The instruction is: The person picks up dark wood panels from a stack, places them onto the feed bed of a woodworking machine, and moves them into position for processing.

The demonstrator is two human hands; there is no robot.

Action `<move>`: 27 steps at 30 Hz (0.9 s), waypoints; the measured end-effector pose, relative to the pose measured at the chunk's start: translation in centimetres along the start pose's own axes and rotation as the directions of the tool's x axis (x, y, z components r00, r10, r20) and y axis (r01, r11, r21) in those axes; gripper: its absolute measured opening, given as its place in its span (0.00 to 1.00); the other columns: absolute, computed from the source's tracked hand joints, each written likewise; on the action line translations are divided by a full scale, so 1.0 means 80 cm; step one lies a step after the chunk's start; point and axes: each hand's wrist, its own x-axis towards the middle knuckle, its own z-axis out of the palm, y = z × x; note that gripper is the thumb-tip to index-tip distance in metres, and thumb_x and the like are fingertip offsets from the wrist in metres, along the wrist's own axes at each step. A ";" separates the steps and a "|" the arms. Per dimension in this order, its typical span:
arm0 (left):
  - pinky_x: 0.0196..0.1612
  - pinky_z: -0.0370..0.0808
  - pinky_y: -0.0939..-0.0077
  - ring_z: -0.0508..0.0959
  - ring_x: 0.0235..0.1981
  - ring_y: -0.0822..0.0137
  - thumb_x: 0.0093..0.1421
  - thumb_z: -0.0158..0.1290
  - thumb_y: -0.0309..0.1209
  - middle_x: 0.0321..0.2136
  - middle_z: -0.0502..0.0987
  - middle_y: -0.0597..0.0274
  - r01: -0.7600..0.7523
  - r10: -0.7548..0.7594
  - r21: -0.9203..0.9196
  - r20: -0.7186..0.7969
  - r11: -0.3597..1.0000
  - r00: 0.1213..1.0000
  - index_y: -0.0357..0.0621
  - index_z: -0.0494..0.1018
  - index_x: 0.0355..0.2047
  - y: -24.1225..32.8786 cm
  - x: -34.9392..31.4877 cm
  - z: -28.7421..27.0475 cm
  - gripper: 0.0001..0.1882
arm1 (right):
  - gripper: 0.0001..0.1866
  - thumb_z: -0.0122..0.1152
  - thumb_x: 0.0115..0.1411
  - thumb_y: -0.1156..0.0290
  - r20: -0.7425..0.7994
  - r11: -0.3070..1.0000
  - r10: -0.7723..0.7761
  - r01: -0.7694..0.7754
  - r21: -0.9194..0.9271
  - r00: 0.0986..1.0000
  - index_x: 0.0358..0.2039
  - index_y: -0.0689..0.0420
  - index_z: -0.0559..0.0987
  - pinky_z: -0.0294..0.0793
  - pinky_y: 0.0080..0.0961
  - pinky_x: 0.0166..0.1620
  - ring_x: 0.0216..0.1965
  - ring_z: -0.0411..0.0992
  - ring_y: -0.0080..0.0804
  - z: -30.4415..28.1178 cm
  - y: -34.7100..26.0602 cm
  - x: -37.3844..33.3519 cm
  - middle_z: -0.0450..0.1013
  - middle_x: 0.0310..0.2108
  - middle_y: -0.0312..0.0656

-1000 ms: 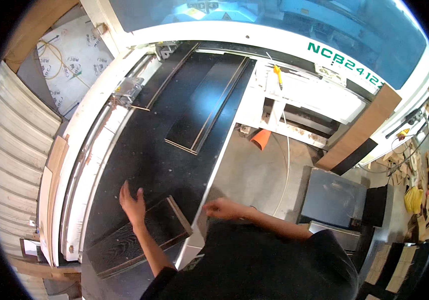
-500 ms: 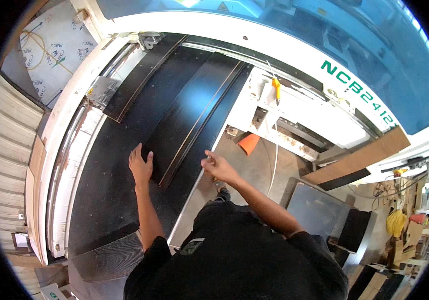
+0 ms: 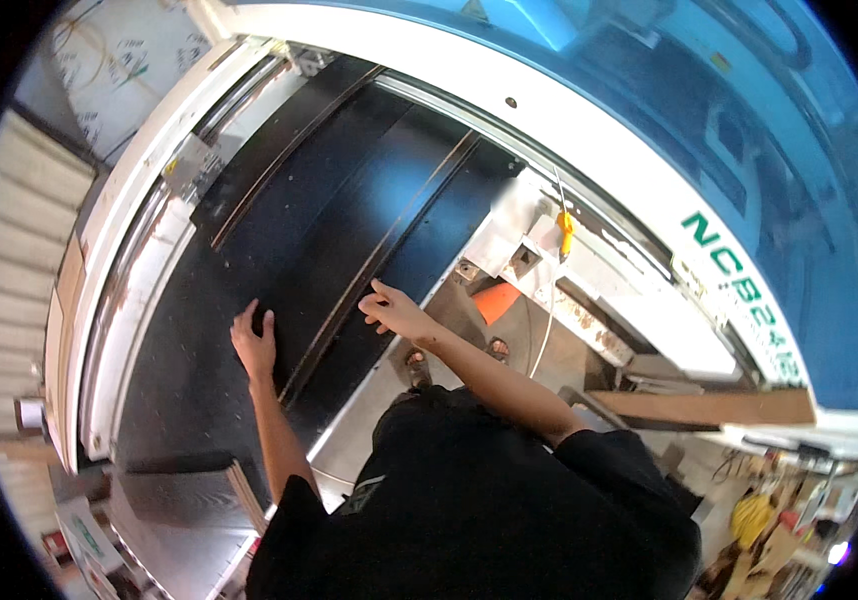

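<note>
A long black board [image 3: 349,235] with a thin brown edge lies on the black machine bed [image 3: 174,345]. My left hand [image 3: 254,345] is by the near left side of this board, fingers apart and holding nothing visible. Over the board's right edge hovers my right hand [image 3: 396,313], its fingers curled together; whether something small is pinched in them cannot be made out. Farther to the left lies a second dark board [image 3: 284,155], also with a brown edge, away from both hands.
A white machine frame with a blue cover [image 3: 749,140] spans the far side. A yellow air gun [image 3: 565,236] hangs there, near an orange cone-shaped piece [image 3: 496,302]. Wood-grained dark panels [image 3: 189,505] are at lower left. A brown plank [image 3: 709,407] lies to the right.
My right hand has moved left, from beside the bed's edge to over the board's brown edge. My left hand stays near the board's near end. The whole view has shifted and turned.
</note>
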 end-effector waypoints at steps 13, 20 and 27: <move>0.53 0.71 0.53 0.76 0.48 0.47 0.63 0.59 0.49 0.44 0.79 0.50 0.122 -0.101 0.209 -0.113 0.970 0.989 0.42 0.80 0.45 -0.013 0.006 0.014 0.22 | 0.29 0.70 0.58 0.57 -0.467 0.457 -0.630 -0.190 -0.869 0.620 0.56 0.59 0.76 0.72 0.51 0.53 0.51 0.72 0.57 -0.396 -0.015 -0.109 0.73 0.50 0.53; 0.52 0.71 0.54 0.76 0.47 0.47 0.63 0.59 0.49 0.43 0.79 0.50 0.115 -0.105 0.181 -0.066 0.977 0.992 0.40 0.80 0.44 -0.018 0.008 0.008 0.23 | 0.27 0.59 0.65 0.47 -0.496 0.429 -0.438 -0.311 -0.848 0.750 0.52 0.58 0.79 0.77 0.48 0.44 0.40 0.79 0.55 -0.431 -0.010 -0.064 0.80 0.40 0.52; 0.52 0.71 0.54 0.76 0.48 0.47 0.63 0.59 0.47 0.43 0.78 0.49 0.065 -0.062 0.124 -0.024 0.990 0.998 0.40 0.79 0.45 -0.021 0.006 -0.002 0.22 | 0.15 0.54 0.72 0.69 -0.385 0.675 -0.704 0.393 -0.625 0.597 0.54 0.64 0.73 0.74 0.30 0.43 0.37 0.76 0.34 -0.350 -0.091 -0.059 0.78 0.38 0.41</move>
